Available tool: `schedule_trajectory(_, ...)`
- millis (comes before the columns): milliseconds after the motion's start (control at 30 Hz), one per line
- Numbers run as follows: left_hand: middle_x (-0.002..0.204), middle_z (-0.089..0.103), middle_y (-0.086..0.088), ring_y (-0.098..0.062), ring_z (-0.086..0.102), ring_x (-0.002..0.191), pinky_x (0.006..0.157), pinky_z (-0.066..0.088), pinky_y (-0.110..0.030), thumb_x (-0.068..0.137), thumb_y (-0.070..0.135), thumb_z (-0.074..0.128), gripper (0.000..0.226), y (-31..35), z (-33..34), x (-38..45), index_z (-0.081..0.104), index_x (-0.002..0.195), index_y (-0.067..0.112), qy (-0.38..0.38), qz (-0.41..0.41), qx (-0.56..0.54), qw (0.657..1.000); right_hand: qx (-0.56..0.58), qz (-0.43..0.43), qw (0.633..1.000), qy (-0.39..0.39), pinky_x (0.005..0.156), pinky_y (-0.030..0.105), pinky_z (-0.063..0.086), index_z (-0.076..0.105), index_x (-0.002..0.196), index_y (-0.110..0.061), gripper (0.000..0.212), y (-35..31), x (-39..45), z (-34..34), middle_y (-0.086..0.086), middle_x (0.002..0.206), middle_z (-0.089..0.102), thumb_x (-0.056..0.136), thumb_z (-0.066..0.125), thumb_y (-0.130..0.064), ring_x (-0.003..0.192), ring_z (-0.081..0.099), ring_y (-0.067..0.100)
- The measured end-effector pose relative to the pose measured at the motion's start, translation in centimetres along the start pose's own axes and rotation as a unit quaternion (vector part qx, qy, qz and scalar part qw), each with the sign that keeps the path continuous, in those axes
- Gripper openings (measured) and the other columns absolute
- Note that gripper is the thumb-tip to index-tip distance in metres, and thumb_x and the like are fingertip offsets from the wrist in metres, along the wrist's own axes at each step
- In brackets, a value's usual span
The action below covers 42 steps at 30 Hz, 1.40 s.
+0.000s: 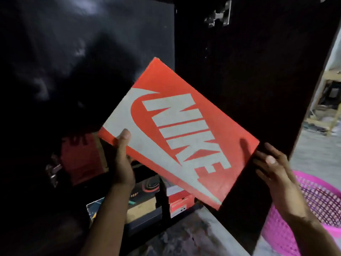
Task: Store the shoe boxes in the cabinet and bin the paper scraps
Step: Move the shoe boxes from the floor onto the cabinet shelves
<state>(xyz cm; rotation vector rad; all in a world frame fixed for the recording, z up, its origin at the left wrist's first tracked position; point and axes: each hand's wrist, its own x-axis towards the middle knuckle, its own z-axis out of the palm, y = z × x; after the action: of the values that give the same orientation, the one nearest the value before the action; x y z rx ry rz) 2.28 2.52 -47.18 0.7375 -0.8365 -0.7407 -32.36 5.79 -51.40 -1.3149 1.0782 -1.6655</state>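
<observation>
**Orange shoe box held at the cabinet mouth**

While both hands are holding it, one orange shoe box (177, 133) is filling the centre of the frame, tilted, its lid with white lettering facing the camera. In the lower middle, at least three more boxes (142, 204) are sitting stacked in the dark cabinet (92, 52); their exact number is hard to tell in the shadow. One dark cabinet door (258, 71) is standing open at right, with one pink mesh basket (317, 200) beside it in the lower right corner. The left hand (122, 163) is gripping the box's lower left edge, thumb pressing on the lid. The right hand (273, 169) is clasping the lower right corner, fingers curling around the side, the thumb lying over the edge.
</observation>
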Motion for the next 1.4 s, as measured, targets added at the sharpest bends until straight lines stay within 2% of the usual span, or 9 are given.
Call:
schedule_trajectory(100,0.138,0.067,0.001,-0.024,0.065,0.126,0.1,0.055,-0.048,0.059,0.08,0.078,0.095,1.0,-0.5,1.3,0.058,0.139,0.032,0.099,0.011,-0.031,0.995,0.032,0.053,0.998,-0.027,0.113,0.05,0.04,0.047,0.146,-0.041,0.093,1.5,0.4,4.7,-0.003,0.146,0.059,0.065,0.074,-0.078,0.135,0.057,0.018)
schedule_trajectory(233,0.136,0.066,0.002,-0.017,0.07,0.118,0.098,0.059,-0.048,0.072,0.068,0.079,0.079,2.3,-1.0,2.7,0.052,0.141,0.039,0.165,0.029,-0.043,0.985,0.063,0.065,0.988,-0.128,0.101,0.042,0.048,0.055,0.139,-0.034,0.049,1.4,1.0,12.9,-0.006,0.134,0.07,0.092,0.064,-0.045,0.121,0.068,0.011)
schedule_trajectory(400,0.134,0.056,0.006,-0.014,0.067,0.115,0.083,0.06,-0.033,0.089,0.052,0.074,0.064,3.5,-2.8,4.8,0.034,0.139,0.047,0.271,0.051,-0.037,0.961,0.072,0.053,0.99,-0.105,0.091,0.034,0.055,0.066,0.129,-0.027,0.034,-0.2,4.4,19.7,-0.005,0.111,0.079,0.099,0.06,-0.04,0.103,0.076,0.012)
schedule_trajectory(600,0.158,0.033,-0.007,-0.03,0.044,0.142,0.112,0.042,-0.045,0.065,0.094,0.056,0.116,3.0,-6.4,6.8,0.011,0.159,0.043,0.268,0.012,0.142,0.953,0.052,0.107,0.988,-0.096,0.085,0.039,0.058,0.071,0.102,-0.031,0.023,-0.8,10.8,25.9,0.001,0.099,0.072,0.093,0.065,-0.051,0.096,0.069,0.017)
schedule_trajectory(800,0.161,0.017,-0.001,-0.026,0.034,0.145,0.096,0.027,-0.026,0.078,0.069,0.064,0.117,1.6,-7.8,6.8,0.001,0.166,0.023,0.281,0.032,0.34,0.897,0.02,0.163,0.984,-0.067,0.061,0.03,0.055,0.062,0.126,-0.025,0.038,-0.8,15.4,30.7,-0.001,0.099,0.063,0.097,0.061,-0.049,0.075,0.059,0.016)
schedule_trajectory(900,0.168,0.01,-0.004,-0.024,0.031,0.149,0.092,0.03,-0.027,0.089,0.054,0.07,0.112,1.3,-7.8,6.9,-0.005,0.165,0.02,0.266,-0.013,0.334,0.904,0.002,0.169,0.983,-0.077,0.067,0.033,0.056,0.062,0.128,-0.026,0.045,-0.6,16.4,31.7,0.0,0.104,0.063,0.094,0.063,-0.054,0.08,0.06,0.015)
schedule_trajectory(1133,0.173,-0.016,-0.005,-0.024,-0.008,0.161,0.126,0.012,-0.05,0.086,0.062,0.065,0.107,0.4,-7.9,5.8,-0.005,0.164,0.035,0.241,-0.07,0.275,0.928,-0.069,0.107,0.991,-0.044,0.098,0.056,0.056,0.068,0.124,-0.016,0.069,0.5,17.0,33.6,0.015,0.123,0.071,0.08,0.068,-0.07,0.111,0.068,0.038)
schedule_trajectory(1267,0.17,0.012,-0.007,-0.029,0.035,0.149,0.11,0.038,-0.035,0.079,0.05,0.068,0.087,-0.2,-7.0,4.2,0.027,0.155,0.04,0.262,0.022,0.228,0.938,-0.098,0.104,0.988,-0.058,0.104,0.053,0.051,0.065,0.13,-0.024,0.1,0.6,16.5,32.1,0.009,0.129,0.068,0.057,0.051,-0.09,0.117,0.065,0.035)
schedule_trajectory(1400,0.148,0.033,0.0,-0.016,0.057,0.12,0.093,0.051,-0.03,0.078,0.037,0.065,0.061,-1.2,-4.6,1.6,0.047,0.136,0.03,0.246,0.081,0.199,0.945,-0.13,0.039,0.99,-0.044,0.096,0.04,0.054,0.07,0.118,-0.025,0.043,0.5,14.3,27.5,0.0,0.107,0.071,0.094,0.055,-0.058,0.102,0.066,0.02)
